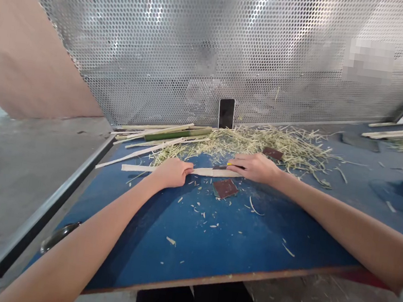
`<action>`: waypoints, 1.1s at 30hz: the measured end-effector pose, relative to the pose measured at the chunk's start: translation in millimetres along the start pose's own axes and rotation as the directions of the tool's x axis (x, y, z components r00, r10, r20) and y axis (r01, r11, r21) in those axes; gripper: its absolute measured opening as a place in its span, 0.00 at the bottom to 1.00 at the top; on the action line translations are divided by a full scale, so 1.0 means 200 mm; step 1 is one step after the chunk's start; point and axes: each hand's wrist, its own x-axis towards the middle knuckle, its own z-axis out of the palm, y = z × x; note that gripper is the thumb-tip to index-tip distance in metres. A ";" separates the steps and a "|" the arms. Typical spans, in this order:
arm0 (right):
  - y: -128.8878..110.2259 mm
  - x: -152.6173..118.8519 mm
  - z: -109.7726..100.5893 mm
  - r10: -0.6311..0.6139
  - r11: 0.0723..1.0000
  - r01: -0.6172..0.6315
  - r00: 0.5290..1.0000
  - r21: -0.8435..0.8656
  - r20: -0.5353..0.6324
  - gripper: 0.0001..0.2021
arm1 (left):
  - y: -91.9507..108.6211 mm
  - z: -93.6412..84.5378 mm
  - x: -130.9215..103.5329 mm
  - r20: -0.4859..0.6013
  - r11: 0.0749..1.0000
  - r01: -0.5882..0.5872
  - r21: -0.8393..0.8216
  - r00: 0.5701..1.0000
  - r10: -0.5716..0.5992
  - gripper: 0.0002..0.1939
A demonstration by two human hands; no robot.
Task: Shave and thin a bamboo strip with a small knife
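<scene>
A pale, flat bamboo strip [206, 171] lies crosswise over the blue table, its left end sticking out past my left hand [172, 172]. The fingers of that hand are closed round the strip near its middle. My right hand [253, 167] is closed on a knife [220, 167] with a dark blade and a bit of yellow at the handle. The blade rests along the strip's upper side, pointing left. Part of the handle and the strip's right end are hidden by my right hand. Just below the strip lies a brown square of sandpaper [225, 188].
Behind my hands lie a heap of shavings [290, 145], a green bamboo piece [177, 134] and several pale strips [142, 152]. A phone [226, 113] leans on the perforated metal screen [176, 59]. Another brown piece [272, 153] lies on the shavings. A dark shiny object [59, 236] sits at the left edge.
</scene>
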 end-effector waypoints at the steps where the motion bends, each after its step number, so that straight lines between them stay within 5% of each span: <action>1: 0.00 0.00 0.00 -0.001 1.000 0.001 1.000 0.005 0.001 0.24 | 0.00 0.00 0.00 0.001 1.000 0.002 -0.006 1.000 -0.002 0.20; 9: 0.00 -0.02 0.01 -0.005 1.000 0.005 1.000 -0.013 -0.023 0.24 | -0.01 0.00 0.01 -0.010 0.999 -0.013 -0.043 1.000 0.013 0.19; 24: -0.04 0.02 -0.07 0.000 0.997 -0.009 0.994 0.076 0.114 0.24 | -0.02 0.01 0.01 -0.023 0.996 -0.027 -0.089 0.999 0.025 0.16; 33: -0.04 -0.01 -0.03 -0.021 1.000 0.021 1.000 -0.007 0.003 0.25 | -0.01 -0.01 0.01 -0.014 0.994 -0.031 -0.105 0.999 0.029 0.17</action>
